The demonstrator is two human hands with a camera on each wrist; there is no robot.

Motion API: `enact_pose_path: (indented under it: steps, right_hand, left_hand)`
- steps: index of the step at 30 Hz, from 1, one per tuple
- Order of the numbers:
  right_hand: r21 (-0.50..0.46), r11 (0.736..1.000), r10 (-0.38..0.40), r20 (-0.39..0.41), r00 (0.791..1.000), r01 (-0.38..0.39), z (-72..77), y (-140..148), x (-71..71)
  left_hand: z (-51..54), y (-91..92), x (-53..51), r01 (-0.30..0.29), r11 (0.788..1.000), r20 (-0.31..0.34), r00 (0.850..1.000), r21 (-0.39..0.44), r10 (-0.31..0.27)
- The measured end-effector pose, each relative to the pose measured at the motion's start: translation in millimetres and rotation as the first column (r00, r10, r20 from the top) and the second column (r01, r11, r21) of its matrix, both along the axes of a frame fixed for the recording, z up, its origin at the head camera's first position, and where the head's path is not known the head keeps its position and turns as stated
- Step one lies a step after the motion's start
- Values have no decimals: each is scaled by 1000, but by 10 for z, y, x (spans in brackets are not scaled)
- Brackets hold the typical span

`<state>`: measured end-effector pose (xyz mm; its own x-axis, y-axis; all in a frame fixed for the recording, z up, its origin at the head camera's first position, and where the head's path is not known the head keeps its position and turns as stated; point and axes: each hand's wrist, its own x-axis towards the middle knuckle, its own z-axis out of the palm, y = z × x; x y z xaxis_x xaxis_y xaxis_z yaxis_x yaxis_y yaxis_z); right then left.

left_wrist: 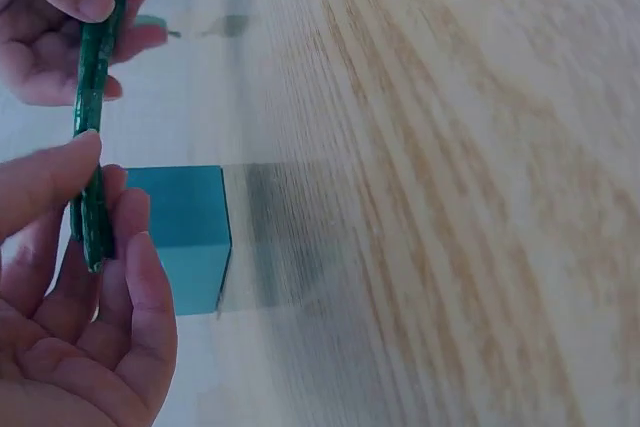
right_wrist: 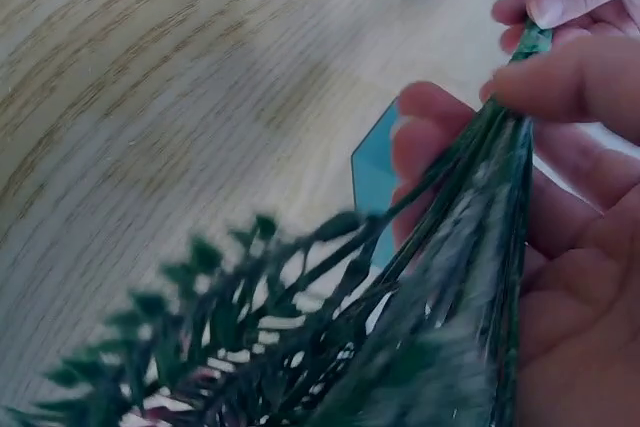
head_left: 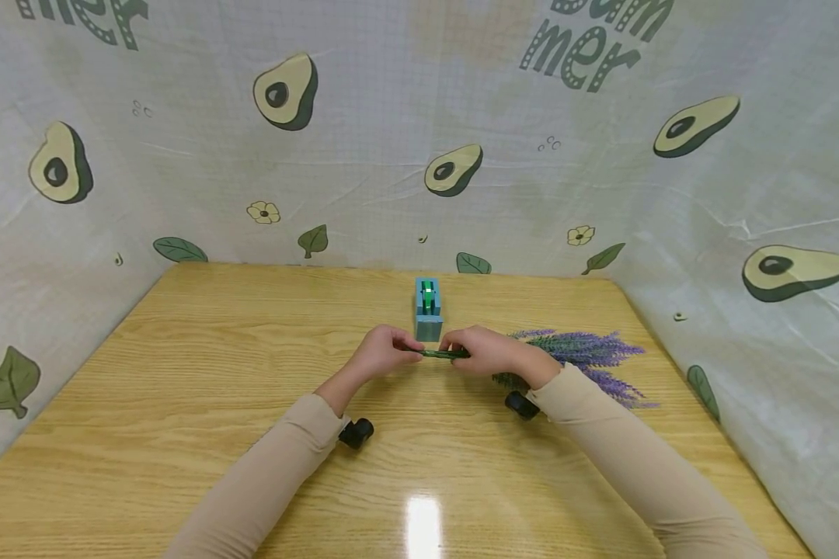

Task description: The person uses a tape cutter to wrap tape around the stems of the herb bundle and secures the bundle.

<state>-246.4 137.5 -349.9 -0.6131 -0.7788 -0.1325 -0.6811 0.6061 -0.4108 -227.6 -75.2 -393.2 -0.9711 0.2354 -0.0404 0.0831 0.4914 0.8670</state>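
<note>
A bunch of artificial lavender point(head_left: 604, 349) with purple heads and green leaves lies to the right, its green stems point(head_left: 439, 354) reaching across between both hands. My left hand point(head_left: 384, 349) pinches the stem ends between thumb and fingers. A short way up the stems, my right hand point(head_left: 488, 351) holds the bunch, thumb on one side. In the left wrist view the bundled stem ends point(left_wrist: 92, 97) look shiny green. Leafy sprigs point(right_wrist: 200, 317) fan out below the right hand in its wrist view. Just behind the hands stands a blue tape dispenser point(head_left: 429, 328) holding a green roll point(head_left: 428, 295).
The wooden table point(head_left: 252, 334) spreads around the arms. A printed cloth point(head_left: 363, 155) with avocados and leaves hangs behind it and at both sides. Black wrist cameras point(head_left: 356, 433) sit below each hand, close to the tabletop.
</note>
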Motion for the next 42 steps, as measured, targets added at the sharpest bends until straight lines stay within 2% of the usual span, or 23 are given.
enact_pose_path:
  steps: [2, 7, 13, 18, 25, 35, 42]
  right_hand:
    - [2, 1000, -13, -16, 1000, 13, -2, 10, -5]
    - [6, 1000, -17, -121, 992, 18, -33, 18, -22]
    - [25, 998, -44, -172, 984, 49, -51, -28, -13]
    - [6, 999, -33, -152, 988, 34, -68, -24, -29]
    - [-33, 999, -40, -87, 995, 37, -61, 9, -64]
    - [9, 998, -58, -170, 984, 61, -59, -23, -58]
    - [17, 998, -56, -185, 981, 61, -66, -50, -62]
  left_hand:
    - [-1, -8, 3, -5, 1000, 11, 1000, 8, 5]
    - [-2, -4, 6, -13, 1000, -3, 1000, 19, 13]
    - [-8, 29, -17, -23, 1000, -4, 1000, 20, 23]
    - [-10, 22, -31, -34, 999, -1, 999, -23, 34]
    - [-6, 32, -45, -69, 998, 13, 998, 0, 69]
    - [20, 50, -56, -67, 998, 22, 998, 4, 67]
    - [47, 52, -86, -65, 995, 17, 998, -71, 66]
